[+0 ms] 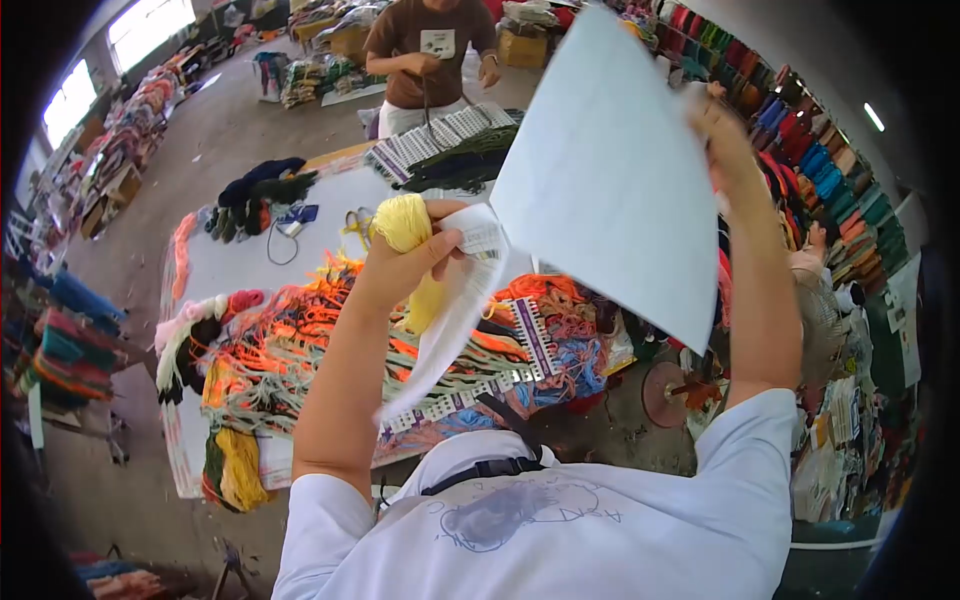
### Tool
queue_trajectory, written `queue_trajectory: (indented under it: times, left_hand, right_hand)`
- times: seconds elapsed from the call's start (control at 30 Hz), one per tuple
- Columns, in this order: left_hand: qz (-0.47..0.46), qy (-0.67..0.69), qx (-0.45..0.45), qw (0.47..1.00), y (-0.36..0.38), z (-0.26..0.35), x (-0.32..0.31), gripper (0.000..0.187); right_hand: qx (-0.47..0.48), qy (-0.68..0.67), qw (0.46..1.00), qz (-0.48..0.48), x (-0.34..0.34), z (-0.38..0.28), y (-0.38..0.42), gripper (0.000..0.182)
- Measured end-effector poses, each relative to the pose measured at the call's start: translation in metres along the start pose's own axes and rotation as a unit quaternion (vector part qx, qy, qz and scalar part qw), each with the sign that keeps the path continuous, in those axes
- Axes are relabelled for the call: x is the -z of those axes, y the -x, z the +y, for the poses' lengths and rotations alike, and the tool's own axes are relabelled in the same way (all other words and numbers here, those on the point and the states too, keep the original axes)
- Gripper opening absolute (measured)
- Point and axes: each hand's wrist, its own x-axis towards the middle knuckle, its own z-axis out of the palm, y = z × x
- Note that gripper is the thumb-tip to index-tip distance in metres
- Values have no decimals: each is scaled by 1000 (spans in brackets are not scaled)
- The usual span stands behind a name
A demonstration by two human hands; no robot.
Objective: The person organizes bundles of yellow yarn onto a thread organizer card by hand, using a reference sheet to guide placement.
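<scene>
In my left hand (pixel 395 265) is a skein of yellow yarn (pixel 402 222), with its lower part hanging below the palm. The same hand's thumb pinches a printed paper sheet (pixel 468 240) that curls down toward my chest. My right hand (pixel 718 135), smeared by motion, is raised at the right edge of a large white paper sheet (pixel 610 180) and grips it. This sheet stands up at a slant, joining the printed one near my left fingers. Below lie bundles of orange and grey-green yarn (pixel 310 350) beside white hole-punched cards (pixel 535 335) with purple print.
Across the table (pixel 225 265), a person in a brown shirt (pixel 415 50) stands behind more punched cards (pixel 440 135) and dark green yarn (pixel 465 165). Scissors (pixel 357 228) and a blue device with a cord (pixel 300 214) lie there. Racks of coloured yarn (pixel 820 160) line the right.
</scene>
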Motion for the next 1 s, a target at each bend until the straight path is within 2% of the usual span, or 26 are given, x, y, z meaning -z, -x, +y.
queue_trajectory:
  times: [0.1, 0.13, 0.17, 0.23, 0.27, 0.3, 0.33, 0.37, 0.4, 0.43, 0.5, 0.53, 0.57, 0.63, 0.67, 0.7, 0.73, 0.8, 0.87, 0.9, 0.97, 1.0]
  left_hand:
    - [57, -55, -11, 997, 11, -3, -14, 17]
    - [17, -76, 0, 997, 10, -10, -6, 23]
    - [23, -80, 1, 997, 11, -10, -11, 23]
    - [174, -35, -24, 984, 9, -11, -28, 35]
    - [166, -76, -67, 981, 7, -13, -28, 52]
    - [167, -80, -67, 980, 5, -13, -33, 52]
    - [165, -82, -102, 978, 3, -13, -40, 58]
    - [163, -83, -136, 974, 2, -11, -44, 64]
    - [151, -97, -109, 978, 1, -9, -47, 64]
    - [150, -100, -104, 978, -1, -11, -47, 64]
    - [129, -116, 10, 985, -7, -17, -47, 53]
    - [147, -98, -44, 983, -11, -20, -57, 39]
    - [144, -100, -42, 984, -15, -27, -58, 39]
    - [208, -143, -81, 964, -24, -49, -51, 32]
    - [207, -145, -81, 964, -28, -55, -49, 32]
    - [271, -200, -86, 938, -31, -59, -47, 27]
    - [334, -253, -90, 903, -34, -62, -45, 22]
    - [351, -268, -83, 893, -39, -64, -40, 22]
    - [366, -282, -74, 884, -44, -70, -38, 23]
    - [384, -294, -85, 871, -48, -76, -37, 22]
    - [402, -306, -94, 858, -55, -85, -34, 22]
    - [416, -277, -89, 862, -60, -90, -32, 22]
  right_hand:
    - [-96, -87, 991, -37, -25, 77, 26, 21]
    - [-117, -115, 986, -31, -32, 107, 33, 21]
    - [-139, -144, 979, -23, -38, 137, 41, 22]
    - [-197, -201, 959, 36, -74, 179, 66, 24]
    - [-225, -161, 961, -2, -84, 220, 71, 26]
    - [-251, -120, 960, -39, -94, 250, 77, 28]
    - [-250, -124, 959, -42, -149, 186, 97, 28]
    - [-110, -228, 962, -100, -188, 119, 114, 34]
    - [-60, -335, 920, -193, -200, 102, 118, 38]
    - [-8, -434, 857, -278, -208, 88, 123, 41]
    - [-5, -392, 904, -170, -229, 33, 153, 44]
    - [-152, -532, 798, -242, -223, 83, 136, 44]
    - [-150, -534, 797, -239, -220, 109, 135, 44]
    - [-337, -425, 825, -161, -215, 151, 135, 43]
    - [-280, -416, 846, -183, -205, 184, 137, 43]
    - [-241, -250, 920, -182, -188, 222, 129, 45]
    - [-194, -75, 963, -175, -171, 245, 118, 48]
    - [-155, -259, 947, -107, -150, 201, 107, 65]
    - [-67, -406, 889, -199, -146, 152, 116, 82]
    - [-25, -336, 915, -221, -151, 153, 120, 97]
    - [57, -201, 961, -184, -167, 151, 132, 108]
    - [43, -190, 970, -149, -176, 156, 137, 116]
